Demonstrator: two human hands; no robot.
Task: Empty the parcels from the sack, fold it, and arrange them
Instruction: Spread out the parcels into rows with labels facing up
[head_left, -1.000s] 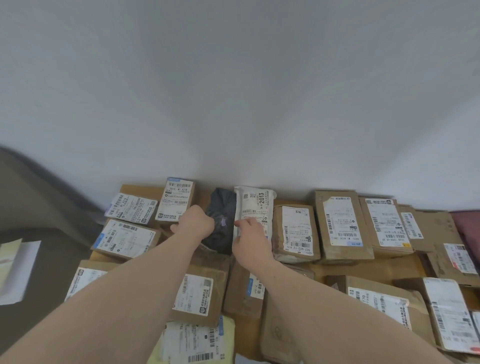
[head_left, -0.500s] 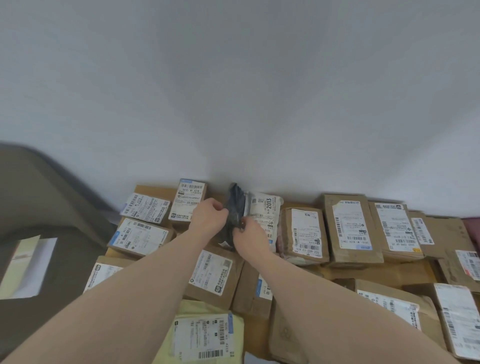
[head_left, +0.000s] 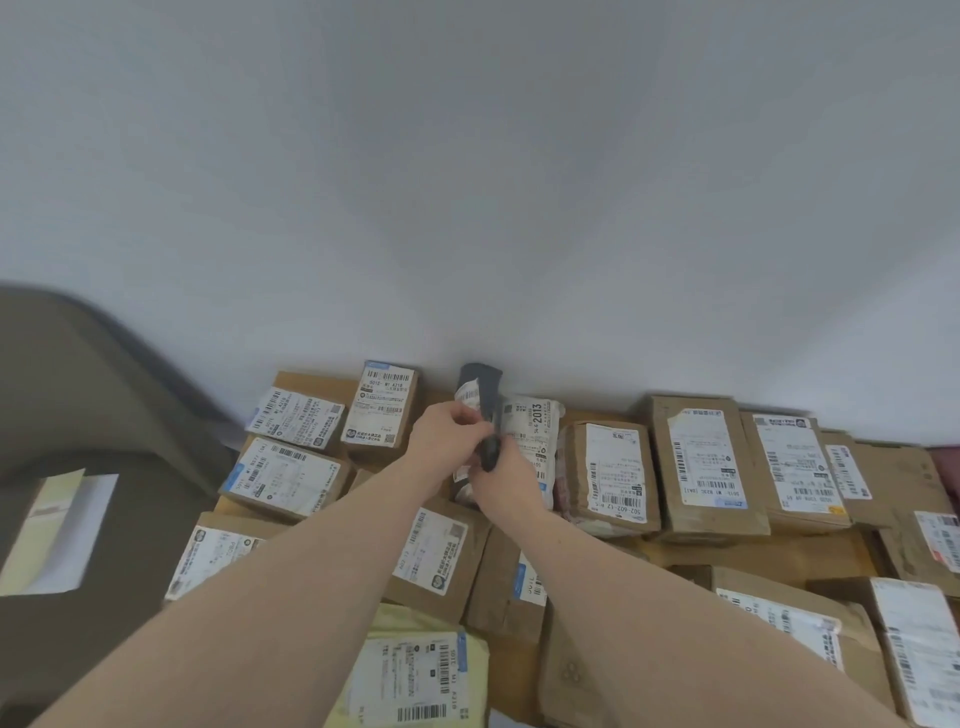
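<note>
Both forearms reached forward and converged, left hand (head_left: 445, 436) and right hand (head_left: 506, 475) close together, fingers curled in a grip.

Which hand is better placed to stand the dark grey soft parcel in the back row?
Probably the left hand: it grips the dark grey soft parcel higher up; the right hand only holds its lower end.
</note>
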